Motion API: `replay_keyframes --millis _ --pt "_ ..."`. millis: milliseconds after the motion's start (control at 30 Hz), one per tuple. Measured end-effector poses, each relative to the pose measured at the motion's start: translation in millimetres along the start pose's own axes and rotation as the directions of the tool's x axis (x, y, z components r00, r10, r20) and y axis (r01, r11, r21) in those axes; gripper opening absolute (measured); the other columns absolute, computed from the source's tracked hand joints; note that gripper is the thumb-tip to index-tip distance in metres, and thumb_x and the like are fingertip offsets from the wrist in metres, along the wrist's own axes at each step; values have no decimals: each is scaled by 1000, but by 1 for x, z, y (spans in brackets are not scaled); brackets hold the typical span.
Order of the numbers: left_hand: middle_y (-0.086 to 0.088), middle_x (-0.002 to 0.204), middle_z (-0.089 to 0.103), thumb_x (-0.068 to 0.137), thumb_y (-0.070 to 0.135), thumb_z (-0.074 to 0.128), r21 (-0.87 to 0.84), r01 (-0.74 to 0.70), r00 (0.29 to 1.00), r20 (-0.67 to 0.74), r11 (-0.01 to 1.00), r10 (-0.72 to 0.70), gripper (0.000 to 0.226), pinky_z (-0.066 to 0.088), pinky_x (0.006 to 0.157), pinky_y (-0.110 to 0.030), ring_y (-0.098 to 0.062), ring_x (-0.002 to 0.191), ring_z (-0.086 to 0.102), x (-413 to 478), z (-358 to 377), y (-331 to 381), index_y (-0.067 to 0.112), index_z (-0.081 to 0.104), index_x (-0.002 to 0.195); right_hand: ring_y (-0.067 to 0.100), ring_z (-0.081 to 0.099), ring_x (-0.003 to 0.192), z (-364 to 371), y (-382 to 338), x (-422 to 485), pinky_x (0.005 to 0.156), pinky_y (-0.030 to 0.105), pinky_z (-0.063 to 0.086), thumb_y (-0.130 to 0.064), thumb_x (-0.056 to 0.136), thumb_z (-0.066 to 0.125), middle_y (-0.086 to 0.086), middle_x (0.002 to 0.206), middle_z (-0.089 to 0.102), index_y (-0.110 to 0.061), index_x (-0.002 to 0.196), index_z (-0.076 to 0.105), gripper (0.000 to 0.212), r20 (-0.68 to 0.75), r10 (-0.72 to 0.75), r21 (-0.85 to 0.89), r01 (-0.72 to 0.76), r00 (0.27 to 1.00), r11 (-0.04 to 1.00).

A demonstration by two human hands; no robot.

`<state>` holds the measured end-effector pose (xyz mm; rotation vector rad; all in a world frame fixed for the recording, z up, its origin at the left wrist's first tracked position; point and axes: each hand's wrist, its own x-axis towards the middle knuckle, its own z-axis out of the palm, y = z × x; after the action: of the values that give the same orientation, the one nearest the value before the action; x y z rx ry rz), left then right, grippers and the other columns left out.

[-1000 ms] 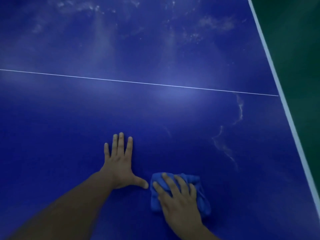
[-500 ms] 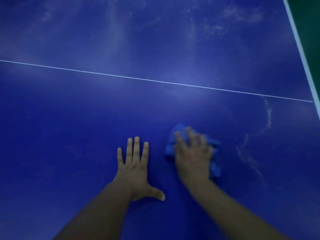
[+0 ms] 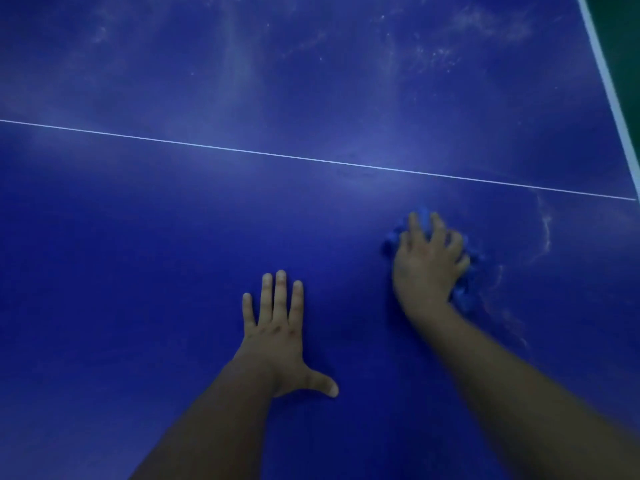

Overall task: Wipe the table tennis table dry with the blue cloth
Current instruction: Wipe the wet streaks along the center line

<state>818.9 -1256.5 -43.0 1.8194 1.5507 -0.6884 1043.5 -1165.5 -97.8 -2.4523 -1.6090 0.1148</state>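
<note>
The dark blue table tennis table (image 3: 138, 237) filled the view, crossed by a thin white line (image 3: 311, 161), with a white edge stripe (image 3: 602, 74) and green floor (image 3: 625, 15) at the far right. The left hand (image 3: 277, 337) lay flat on the surface, fingers straight and thumb spread wide. Well to its right, just short of the line, the right hand (image 3: 426, 268) gripped the bunched blue cloth (image 3: 465, 292) against the table with bent fingers, pale wet streaks (image 3: 545, 237) beside it.

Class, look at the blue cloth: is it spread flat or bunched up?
Bunched up: the blue cloth shows as crumpled lumps around the right hand, whose curled fingers grip it.
</note>
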Motion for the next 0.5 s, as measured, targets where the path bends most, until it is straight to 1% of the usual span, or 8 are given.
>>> replay_keyframes --millis 67,133,200,267,333,400,433,500 --pt "-8 133 -65 41 102 54 0 8 1000 8 1000 -8 164 -25 111 -64 -29 123 -61 0 0 0 17 -52 134 37 39 127 4 -28 -63 96 62 40 -39 92 44 5 149 50 -33 136 59 47 -1 -215 -16 215 977 977" --pt "-8 132 -66 39 104 52 1 11 1000 14 1000 -11 164 -25 111 -63 -29 123 -61 2 1 -1 16 -52 133 35 37 128 9 -58 -101 92 63 45 -41 89 40 2 147 51 -35 135 59 51 53 -386 4 386 921 922" --pt "-7 133 -66 37 106 49 -2 19 1000 16 1000 -19 165 -25 111 -62 -28 123 -61 3 0 -2 16 -51 133 32 37 131 12 -79 -93 95 61 44 -44 91 36 0 149 49 -37 137 55 51 118 -477 44 475 871 879" --pt "-8 135 -64 35 106 48 1 25 1000 8 1000 -25 167 -25 112 -63 -29 124 -60 3 -1 0 15 -51 133 33 41 131 17 -73 -42 99 58 37 -42 94 40 -1 151 46 -37 139 52 47 99 -475 -6 478 874 878" --pt "-9 136 -63 36 106 48 0 20 1000 1 1000 -20 167 -24 112 -63 -30 124 -60 3 -1 2 15 -51 134 34 41 131 14 -50 28 103 56 31 -39 98 41 -1 153 43 -39 142 48 44 100 -307 -69 314 946 947" --pt "-8 135 -64 38 105 50 -8 8 1000 4 1000 -8 165 -25 111 -64 -30 123 -61 2 0 2 16 -52 133 34 37 134 2 -11 91 108 56 28 -38 102 38 0 155 39 -39 143 47 42 55 -1 -53 4 998 999" --pt "-8 134 -65 39 105 50 -7 3 1000 3 1000 -3 165 -25 111 -64 -30 123 -61 2 0 2 17 -52 133 35 34 137 -5 11 109 110 57 27 -39 104 38 0 156 37 -39 144 46 41 39 129 -24 -129 991 991" --pt "-8 133 -65 39 105 49 6 1 1000 -3 1000 -1 165 -25 110 -64 -31 123 -61 3 -1 0 17 -53 133 34 26 143 -16 42 115 112 57 22 -42 106 35 -2 160 30 -39 147 42 42 48 276 7 -276 960 961"
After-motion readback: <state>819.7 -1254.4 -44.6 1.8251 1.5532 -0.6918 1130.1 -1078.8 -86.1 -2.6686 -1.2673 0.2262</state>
